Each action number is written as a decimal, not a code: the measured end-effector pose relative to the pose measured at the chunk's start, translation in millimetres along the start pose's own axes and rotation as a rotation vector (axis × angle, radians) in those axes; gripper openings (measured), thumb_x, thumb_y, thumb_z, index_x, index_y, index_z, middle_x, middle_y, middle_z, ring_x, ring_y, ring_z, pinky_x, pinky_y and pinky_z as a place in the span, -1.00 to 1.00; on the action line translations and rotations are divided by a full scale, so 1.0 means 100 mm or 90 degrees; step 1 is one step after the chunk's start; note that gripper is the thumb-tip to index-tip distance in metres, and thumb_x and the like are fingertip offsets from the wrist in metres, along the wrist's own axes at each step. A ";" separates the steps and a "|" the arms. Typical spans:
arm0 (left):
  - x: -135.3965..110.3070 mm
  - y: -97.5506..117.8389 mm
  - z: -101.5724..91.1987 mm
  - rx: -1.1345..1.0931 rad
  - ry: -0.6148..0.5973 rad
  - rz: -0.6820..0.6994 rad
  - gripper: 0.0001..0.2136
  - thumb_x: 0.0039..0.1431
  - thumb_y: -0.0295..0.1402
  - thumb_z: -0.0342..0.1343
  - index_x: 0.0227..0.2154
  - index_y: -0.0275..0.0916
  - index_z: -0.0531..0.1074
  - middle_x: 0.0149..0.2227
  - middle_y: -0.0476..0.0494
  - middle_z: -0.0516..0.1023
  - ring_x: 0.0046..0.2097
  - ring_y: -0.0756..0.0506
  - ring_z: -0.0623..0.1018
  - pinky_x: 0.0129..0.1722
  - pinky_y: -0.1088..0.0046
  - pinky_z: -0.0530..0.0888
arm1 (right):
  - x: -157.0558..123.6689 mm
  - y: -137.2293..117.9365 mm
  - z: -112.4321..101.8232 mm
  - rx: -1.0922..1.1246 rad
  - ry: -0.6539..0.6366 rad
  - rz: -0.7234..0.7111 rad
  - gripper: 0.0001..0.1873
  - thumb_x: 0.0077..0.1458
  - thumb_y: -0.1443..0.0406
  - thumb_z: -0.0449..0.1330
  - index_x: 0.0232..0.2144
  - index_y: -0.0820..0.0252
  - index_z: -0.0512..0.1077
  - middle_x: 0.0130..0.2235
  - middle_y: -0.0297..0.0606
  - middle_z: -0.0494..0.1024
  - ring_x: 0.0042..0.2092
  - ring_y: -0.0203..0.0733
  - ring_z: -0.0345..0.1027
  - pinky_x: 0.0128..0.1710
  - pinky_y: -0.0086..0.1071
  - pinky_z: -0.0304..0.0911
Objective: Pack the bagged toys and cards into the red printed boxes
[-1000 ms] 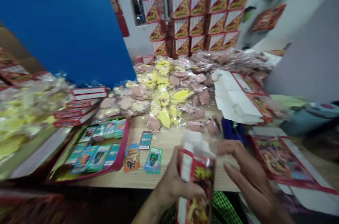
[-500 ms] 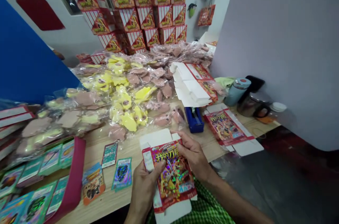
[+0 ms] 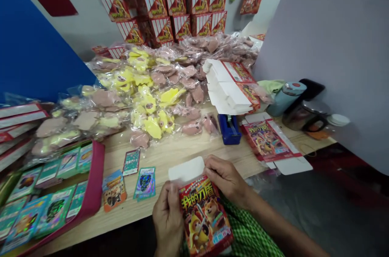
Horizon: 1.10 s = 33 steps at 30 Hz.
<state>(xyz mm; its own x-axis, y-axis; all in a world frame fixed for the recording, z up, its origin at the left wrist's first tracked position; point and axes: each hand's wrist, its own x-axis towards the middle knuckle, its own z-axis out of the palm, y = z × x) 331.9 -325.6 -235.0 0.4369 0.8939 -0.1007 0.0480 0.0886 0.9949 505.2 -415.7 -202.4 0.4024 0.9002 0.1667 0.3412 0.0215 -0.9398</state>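
Over green checked cloth (image 3: 252,228), a red printed carton (image 3: 206,216)

My left hand (image 3: 168,212) pinches its upper left edge; my right hand (image 3: 226,178) pinches the top right corner by the white flap (image 3: 187,169). The card looks light, stiff but easily creased, perhaps slippery; I'd hold the edges. Its lower end is cut off, its inside hidden.

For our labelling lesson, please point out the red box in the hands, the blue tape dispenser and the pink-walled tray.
Red box (image 3: 205,218), head view: its printed front.
Blue tape dispenser (image 3: 227,134), head view: its body.
Pink-walled tray (image 3: 96,177), head view: its right wall.
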 end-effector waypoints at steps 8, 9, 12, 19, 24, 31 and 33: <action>0.09 0.16 -0.28 -0.106 -0.098 -0.074 -0.58 0.17 -0.11 0.32 0.05 -0.12 0.52 -0.20 -0.09 0.64 -0.15 -0.09 0.61 -0.10 0.44 0.53 | 0.03 -0.17 -0.04 0.048 -0.072 0.023 -0.81 0.34 0.26 0.08 -0.02 0.14 0.27 -0.35 -0.39 0.36 -0.34 -0.24 0.24 -0.33 -0.36 0.14; 0.09 0.14 -0.33 -0.083 -0.098 -0.065 -0.66 0.16 -0.11 0.33 -0.07 -0.17 0.59 -0.13 -0.15 0.66 -0.09 -0.12 0.62 -0.05 0.42 0.53 | 0.02 -0.20 -0.04 -0.010 -0.086 -0.013 -0.89 0.36 0.28 0.05 -0.10 0.14 0.30 -0.33 -0.35 0.38 -0.31 -0.22 0.26 -0.29 -0.34 0.15; 0.08 0.13 -0.42 -0.049 -0.119 -0.055 -0.72 0.11 -0.10 0.36 -0.29 -0.23 0.64 -0.05 -0.25 0.67 -0.02 -0.20 0.62 -0.03 0.38 0.53 | 0.00 -0.26 -0.03 -0.112 -0.155 -0.077 -0.85 0.39 0.30 0.00 -0.27 0.15 0.31 -0.28 -0.27 0.42 -0.27 -0.21 0.28 -0.25 -0.32 0.17; 0.13 0.30 -0.42 -0.070 -0.160 -0.138 -0.67 -0.01 -0.17 0.44 -0.20 -0.22 0.67 -0.32 -0.13 0.68 -0.32 -0.08 0.60 -0.27 0.45 0.55 | 0.08 -0.32 0.03 -0.145 -0.204 0.015 -0.94 0.37 0.30 0.02 -0.21 0.13 0.26 -0.29 -0.32 0.45 -0.32 -0.24 0.27 -0.33 -0.35 0.12; 0.16 0.26 -0.47 -0.033 -0.216 -0.124 -0.74 0.09 -0.17 0.37 -0.23 -0.20 0.70 -0.18 -0.22 0.71 -0.17 -0.18 0.65 -0.12 0.35 0.55 | 0.09 -0.33 0.09 -0.212 -0.208 -0.002 -0.86 0.30 0.39 0.02 -0.35 0.13 0.22 -0.38 -0.34 0.38 -0.36 -0.23 0.21 -0.36 -0.33 0.06; 0.07 0.11 -0.65 0.106 -0.255 0.059 -0.78 0.10 -0.28 0.34 -0.17 -0.08 0.69 -0.16 -0.22 0.70 -0.12 -0.22 0.65 -0.07 0.25 0.56 | -0.10 -0.09 0.14 -0.193 -0.282 -0.071 -0.91 0.39 0.35 -0.02 -0.19 0.13 0.27 -0.19 -0.19 0.39 -0.20 -0.12 0.28 -0.21 -0.23 0.25; 0.05 0.08 -0.65 0.120 -0.242 0.079 -0.83 0.11 -0.30 0.33 -0.21 -0.06 0.70 -0.14 -0.22 0.70 -0.11 -0.22 0.66 -0.02 0.20 0.57 | -0.14 -0.02 0.19 -0.178 -0.258 -0.106 -0.86 0.39 0.39 -0.04 -0.22 0.13 0.27 -0.20 -0.19 0.39 -0.20 -0.13 0.29 -0.21 -0.24 0.26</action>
<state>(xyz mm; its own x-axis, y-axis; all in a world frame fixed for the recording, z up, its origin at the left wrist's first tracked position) 276.6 -291.9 -227.0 0.7472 0.6645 -0.0094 0.1216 -0.1229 0.9849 482.8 -420.3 -208.9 -0.0191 0.9918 0.1261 0.6094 0.1115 -0.7850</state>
